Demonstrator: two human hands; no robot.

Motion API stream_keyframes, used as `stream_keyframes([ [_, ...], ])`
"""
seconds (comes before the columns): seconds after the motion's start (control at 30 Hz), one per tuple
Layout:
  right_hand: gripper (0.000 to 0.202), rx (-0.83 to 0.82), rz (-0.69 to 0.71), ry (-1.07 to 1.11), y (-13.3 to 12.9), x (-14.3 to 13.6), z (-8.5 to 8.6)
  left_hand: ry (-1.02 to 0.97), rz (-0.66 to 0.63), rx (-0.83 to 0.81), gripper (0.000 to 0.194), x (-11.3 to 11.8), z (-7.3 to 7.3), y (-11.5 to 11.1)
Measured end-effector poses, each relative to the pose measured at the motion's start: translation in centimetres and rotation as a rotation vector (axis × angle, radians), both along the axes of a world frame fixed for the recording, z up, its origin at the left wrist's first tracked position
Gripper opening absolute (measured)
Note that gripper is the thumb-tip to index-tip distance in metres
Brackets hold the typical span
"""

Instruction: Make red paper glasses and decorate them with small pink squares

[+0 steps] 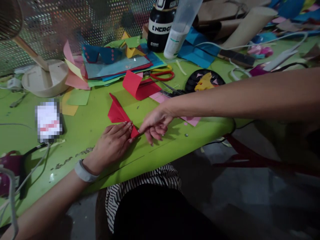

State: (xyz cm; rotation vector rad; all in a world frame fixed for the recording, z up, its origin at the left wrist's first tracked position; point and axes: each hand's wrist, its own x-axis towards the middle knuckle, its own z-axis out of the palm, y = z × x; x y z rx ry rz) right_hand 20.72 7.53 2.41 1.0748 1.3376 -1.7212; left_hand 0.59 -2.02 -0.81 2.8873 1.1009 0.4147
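A folded red paper [118, 111] lies on the green table [100, 96], with a narrow point at its upper left. My left hand [112, 141] lies flat over its lower part, fingers stretched out and side by side, pressing it down. At the paper's lower right corner is the index fingertip of my right hand [156, 125]; the other fingers are loosely curled and apart, with nothing seen in them. Behind the hands rests a second, curled red sheet [141, 86], beside red-handled scissors [166, 75].
A blurred phone [48, 121] with a cable lies at left, near a lamp base [46, 78]. Farther back are stacked coloured papers [112, 66], a black bottle [160, 31] and a clear container [178, 36]. A black dish [195, 81] sits behind my right forearm.
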Motion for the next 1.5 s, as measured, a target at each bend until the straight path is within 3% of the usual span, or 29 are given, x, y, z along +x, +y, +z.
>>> stream_keyframes([
  [0.13, 0.034, -0.101, -0.345, 0.143, -1.5, 0.3, -0.3, 0.027, -0.002, -0.007, 0.038, 0.0, 0.1, 0.0],
  [0.27, 0.032, -0.137, -0.460, 0.207, -2.5, 0.6, -0.5, 0.044, 0.001, 0.004, 0.040, 0.0, 0.2, 0.0],
  [0.63, 0.020, -0.141, -0.440, 0.299, -2.3, 1.1, -0.7, 0.022, 0.000, -0.003, 0.041, -0.1, 0.0, 0.0],
  [0.83, 0.026, -0.135, -0.439, 0.300, -2.3, 1.1, -0.7, 0.026, -0.003, 0.010, 0.041, -0.2, -0.1, 0.0],
  [0.93, 0.039, -0.163, -0.459, 0.275, -2.5, 0.9, -0.6, 0.025, -0.010, -0.017, 0.040, -0.2, 0.0, 0.0],
  [1.03, 0.045, -0.097, -0.483, 0.269, -3.0, 0.8, -0.3, 0.026, -0.008, -0.021, 0.040, -0.2, 0.0, 0.0],
  [1.17, 0.034, 0.025, -0.494, 0.307, -3.8, 0.8, -0.2, 0.021, 0.002, -0.033, 0.041, -0.1, 0.0, -0.2],
  [1.5, 0.030, 0.058, -0.533, 0.243, -4.3, 0.1, -1.1, 0.004, 0.036, 0.002, 0.047, -0.5, -0.3, -0.9],
])
